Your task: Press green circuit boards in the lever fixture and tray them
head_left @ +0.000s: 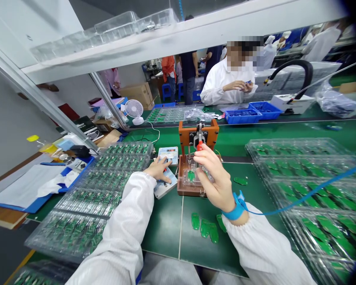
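Note:
My left hand has its fingers spread over two small light-coloured instrument boxes, the rear one with a display and the front one set at an angle. My right hand, a blue wrist strap round its wrist, is closed at the red handle of a toggle clamp on an orange and brown test fixture; the fingers partly hide the handle. Under the clamp, a green circuit board lies in the fixture's clear holder. Several loose green boards lie on the green mat in front.
Clear trays of boards stand at left and right. A blue cord runs right from the strap. Behind are a small fan, blue bins and a seated co-worker. A shelf crosses overhead.

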